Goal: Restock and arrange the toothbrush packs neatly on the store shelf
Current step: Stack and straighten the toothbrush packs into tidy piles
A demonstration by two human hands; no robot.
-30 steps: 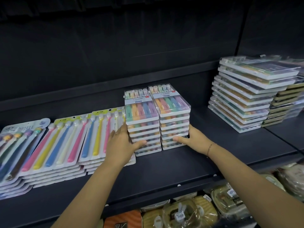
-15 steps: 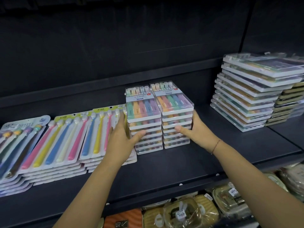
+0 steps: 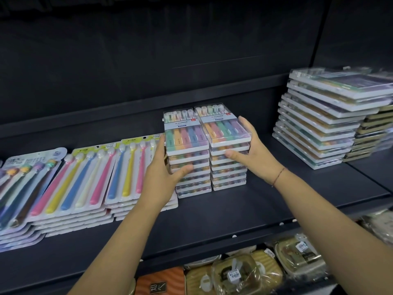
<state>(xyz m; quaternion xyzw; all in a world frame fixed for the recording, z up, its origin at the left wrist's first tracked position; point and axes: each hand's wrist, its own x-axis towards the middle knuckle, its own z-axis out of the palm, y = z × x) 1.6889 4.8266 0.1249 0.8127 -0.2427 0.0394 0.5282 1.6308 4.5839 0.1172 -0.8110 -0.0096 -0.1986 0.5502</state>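
- Left hand (image 3: 163, 171) flat against the left side of the left stack (image 3: 185, 139) of clear-cased toothbrush packs; fingers straight and pointing away, thumb across the near face about midway up.
- Right hand (image 3: 255, 154) mirrored on the right stack (image 3: 223, 130): fingers straight along its right side, tips up at the top pack, thumb across the near face.
- Both hands spread wide, curled round nothing, the two stacks pressed between them.
- Thin cord bracelet (image 3: 278, 176) on the right wrist.
- The two stacks touching side by side, mid-way along the dark shelf (image 3: 234, 211); pastel handles under a white label band on each top pack. Lower packs of the left stack stepped slightly toward the near edge; right stack straighter.
- Just left of them: piles of flat blister packs (image 3: 85, 179) with long pink, yellow and blue brushes, fanned and overlapping; contact with the left stack hidden by the left forearm. Furthest left, a pile of character-topped brushes (image 3: 27, 177).
- Well apart on the right: tall stack of larger clear cases (image 3: 319, 128), skewed layer by layer; darker stack (image 3: 372, 133) just beside it, further right.
- Lower shelf, near: film-wrapped goods (image 3: 234, 273), an orange striped pack (image 3: 161, 282) to their left.
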